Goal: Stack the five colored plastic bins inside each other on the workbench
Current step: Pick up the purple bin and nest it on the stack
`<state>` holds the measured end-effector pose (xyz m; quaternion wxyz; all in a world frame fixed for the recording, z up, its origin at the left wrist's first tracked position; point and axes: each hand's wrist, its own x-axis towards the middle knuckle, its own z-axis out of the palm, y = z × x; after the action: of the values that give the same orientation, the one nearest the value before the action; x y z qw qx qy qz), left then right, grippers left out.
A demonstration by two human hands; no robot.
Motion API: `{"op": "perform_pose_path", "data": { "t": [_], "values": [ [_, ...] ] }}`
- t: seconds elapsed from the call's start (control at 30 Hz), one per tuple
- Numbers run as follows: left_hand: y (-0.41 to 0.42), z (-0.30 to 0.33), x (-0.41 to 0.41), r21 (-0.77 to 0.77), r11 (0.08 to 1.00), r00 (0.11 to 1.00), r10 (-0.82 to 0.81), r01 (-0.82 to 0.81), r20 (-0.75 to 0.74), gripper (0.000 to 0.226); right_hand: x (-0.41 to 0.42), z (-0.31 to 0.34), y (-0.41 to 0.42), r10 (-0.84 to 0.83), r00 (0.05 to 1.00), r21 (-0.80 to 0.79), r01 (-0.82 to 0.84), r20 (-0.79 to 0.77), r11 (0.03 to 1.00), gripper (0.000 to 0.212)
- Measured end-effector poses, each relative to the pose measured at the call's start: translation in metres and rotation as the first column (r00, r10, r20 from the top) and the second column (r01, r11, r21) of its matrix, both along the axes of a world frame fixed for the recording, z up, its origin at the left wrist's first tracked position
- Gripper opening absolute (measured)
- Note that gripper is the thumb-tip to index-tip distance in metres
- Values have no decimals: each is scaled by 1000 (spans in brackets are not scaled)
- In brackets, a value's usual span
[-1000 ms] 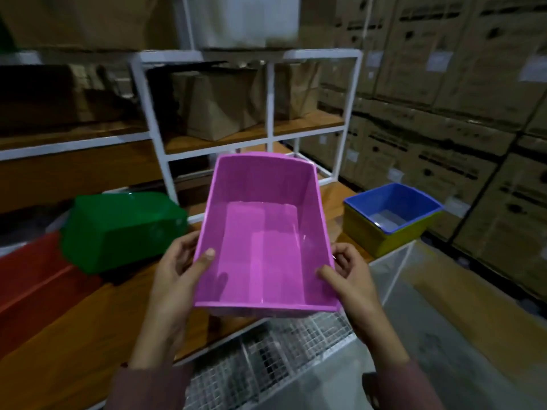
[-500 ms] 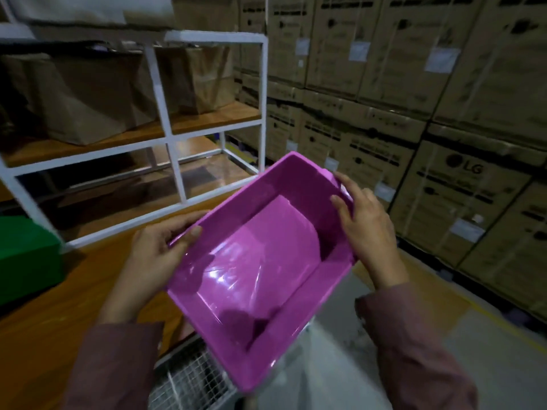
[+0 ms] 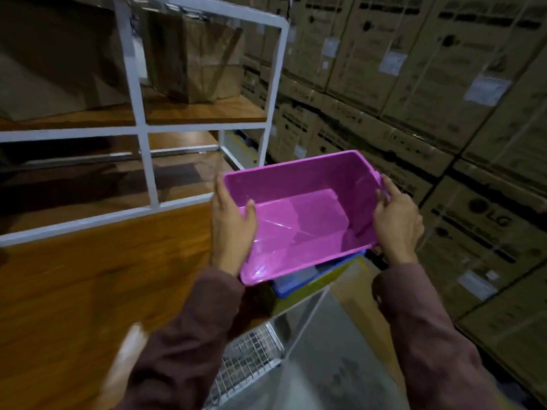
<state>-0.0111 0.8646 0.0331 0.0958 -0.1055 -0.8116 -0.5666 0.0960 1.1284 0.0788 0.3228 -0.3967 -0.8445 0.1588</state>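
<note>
Left hand & right hand clamp pink bin by end walls, tilted over blue bin. Recommend: level, align rims, lower straight.

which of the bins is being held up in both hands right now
The pink bin, gripped by the left hand and right hand; the blue bin sits below it.

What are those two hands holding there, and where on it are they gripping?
A pink rectangular plastic bin. The left hand grips its left rim, thumb inside; the right hand grips its right rim.
</note>
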Motion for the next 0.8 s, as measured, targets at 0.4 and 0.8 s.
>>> {"op": "perform_pose_path", "data": {
  "t": [0.4,0.8],
  "values": [
    [81,-23,-32,-358,930,980,146,-88,138,75,-72,-58,134,246,952,-243,-199,181,949,51],
    [95,-100,-18,-527,835,946,280,-157,162,57,-93,-135,185,617,757,-434,-492,214,755,50]
  ]
}}
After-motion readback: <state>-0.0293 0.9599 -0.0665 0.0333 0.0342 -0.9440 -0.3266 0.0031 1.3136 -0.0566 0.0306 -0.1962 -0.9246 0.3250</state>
